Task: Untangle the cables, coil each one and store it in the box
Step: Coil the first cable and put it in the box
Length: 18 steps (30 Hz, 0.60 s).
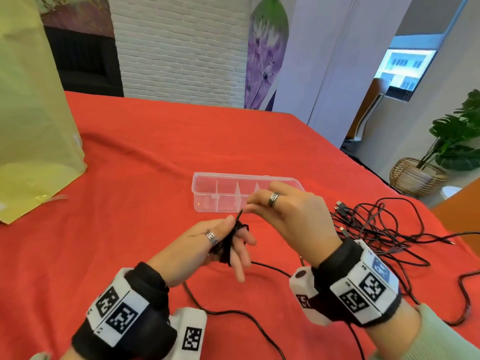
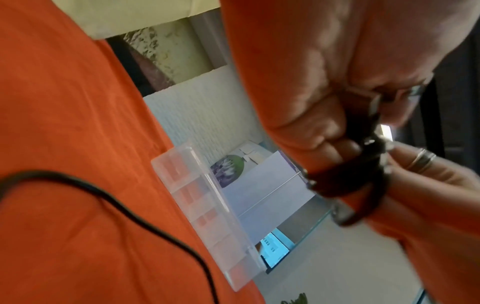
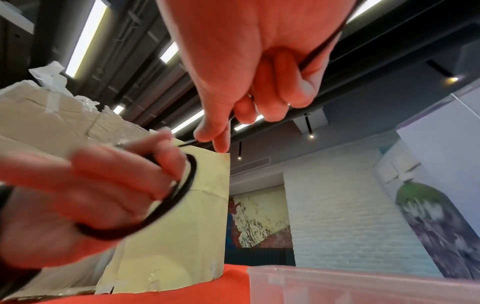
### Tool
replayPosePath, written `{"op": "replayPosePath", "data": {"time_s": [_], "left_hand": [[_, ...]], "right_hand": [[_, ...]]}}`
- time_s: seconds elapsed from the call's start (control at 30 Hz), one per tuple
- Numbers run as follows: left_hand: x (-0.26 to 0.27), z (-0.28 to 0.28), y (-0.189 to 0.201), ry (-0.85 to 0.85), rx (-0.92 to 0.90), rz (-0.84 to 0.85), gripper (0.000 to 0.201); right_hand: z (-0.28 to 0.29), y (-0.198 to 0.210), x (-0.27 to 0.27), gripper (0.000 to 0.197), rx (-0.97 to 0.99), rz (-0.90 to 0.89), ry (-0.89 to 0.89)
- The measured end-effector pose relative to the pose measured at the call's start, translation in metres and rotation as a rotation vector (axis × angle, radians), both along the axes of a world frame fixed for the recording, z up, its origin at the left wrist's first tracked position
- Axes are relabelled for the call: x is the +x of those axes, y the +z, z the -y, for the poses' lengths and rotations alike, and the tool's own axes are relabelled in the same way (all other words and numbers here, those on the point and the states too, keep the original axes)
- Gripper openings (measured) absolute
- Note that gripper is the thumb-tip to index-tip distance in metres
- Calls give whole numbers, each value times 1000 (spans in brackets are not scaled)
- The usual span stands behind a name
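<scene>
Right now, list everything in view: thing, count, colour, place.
coiled cable: one, black, wound round the left fingers.
tangled cables: several, black, on the cloth at right.
box: one, clear, divided, empty, mid-table.
tablecloth: one, red, covering the table.
cardboard: one, pale yellow, far left.
potted plant: one, green, in a woven basket, right.
left hand: holds the coil.
right hand: pinches the cable's end.

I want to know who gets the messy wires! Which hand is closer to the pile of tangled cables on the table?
The right hand. It hovers just left of the tangled cables, pinching a cable end. The left hand is farther left, wrapped in the black coil.
</scene>
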State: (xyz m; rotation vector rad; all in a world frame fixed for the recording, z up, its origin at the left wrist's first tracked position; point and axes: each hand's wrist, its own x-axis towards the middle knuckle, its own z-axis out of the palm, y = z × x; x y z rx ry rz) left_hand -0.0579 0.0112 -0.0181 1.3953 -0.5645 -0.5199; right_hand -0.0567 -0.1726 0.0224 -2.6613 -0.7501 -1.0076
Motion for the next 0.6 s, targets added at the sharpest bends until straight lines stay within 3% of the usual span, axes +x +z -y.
{"op": "replayPosePath", "data": {"time_s": [0.13,0.23,0.33,0.47,0.6], "left_hand": [[-2,-4,1,-113,-145,4,29],[5,-7,0,20,-326,11,44],[11,-9,0,175,-434,41,47],[15,-7,1,385,-452,66,43],[17,-7,-2,462,-275,159,33]], "right_hand": [[0,-11,20,51,43,-375,30],[-5,-24,21,39,-76,-627,46],[-14,-31,7,31,-159,-747,68],[-22,-37,-18,33,-308,-793,134],[-21,-35,-32,44,-362,-620,243]]}}
